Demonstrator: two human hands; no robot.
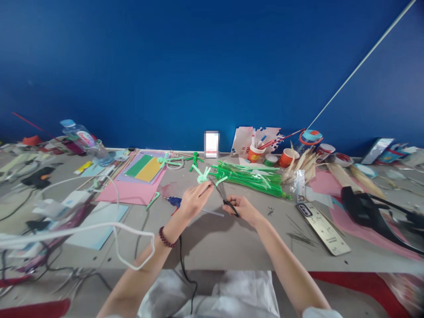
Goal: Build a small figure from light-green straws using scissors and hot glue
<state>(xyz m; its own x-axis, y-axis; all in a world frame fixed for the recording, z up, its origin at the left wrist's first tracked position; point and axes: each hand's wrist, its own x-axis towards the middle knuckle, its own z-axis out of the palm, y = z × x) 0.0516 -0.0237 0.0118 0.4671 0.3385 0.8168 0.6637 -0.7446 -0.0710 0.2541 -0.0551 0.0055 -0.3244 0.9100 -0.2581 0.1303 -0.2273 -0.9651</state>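
Closed fingers of my left hand (195,199) hold a pale green pipe-cleaner figure (203,176) with several strands sticking up. In my right hand (243,208) is a pair of black-handled scissors (229,205), its blades pointing up and left toward the figure. A short pale green pipe-cleaner piece (221,180) shows by the blade tips; I cannot tell whether it is joined to the figure. Beside my left hand lies a blue glue gun (173,202). Behind the hands, a darker green pipe-cleaner figure (194,161) stands near a bundle of green pipe cleaners (253,178).
Coloured sheets (130,192) and a plastic bottle (84,139) are on the left, with a white cable (99,226) looping near my left forearm. Paper cups (255,153) stand at the back. On the right are dried husks (304,165) and a phone (323,229).
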